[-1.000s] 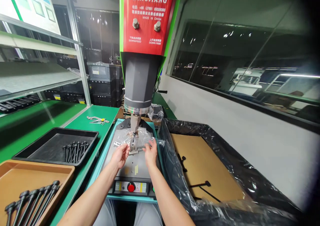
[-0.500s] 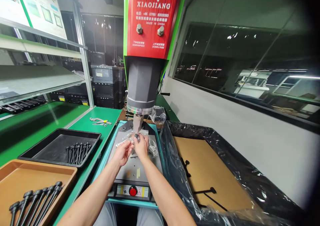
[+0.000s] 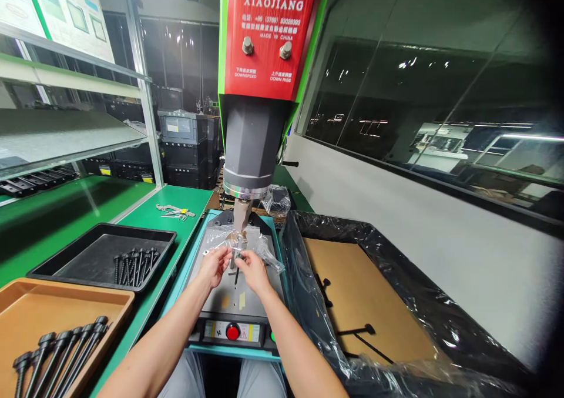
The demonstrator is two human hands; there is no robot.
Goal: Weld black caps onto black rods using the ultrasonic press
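My left hand (image 3: pixel 214 266) and my right hand (image 3: pixel 249 268) meet over the grey base plate (image 3: pixel 247 295) of the red and green press machine (image 3: pixel 264 39). Between their pinched fingertips hangs a thin black pin-shaped part (image 3: pixel 237 270), just below the metal horn (image 3: pixel 241 213). A crumpled clear plastic film (image 3: pixel 259 247) lies on the fixture behind the hands. Which hand bears the part's weight is hard to tell; both touch it.
A black tray (image 3: pixel 66 260) with several black pins stands on the green bench at left, with a brown tray (image 3: pixel 26 310) of longer black parts nearer me. A plastic-lined bin (image 3: pixel 396 251) with cardboard and some black parts sits at right. A red button (image 3: pixel 232 331) is on the machine's front.
Both hands came together from the spread film, went up under the horn, then drew back toward me with the small black part between them.
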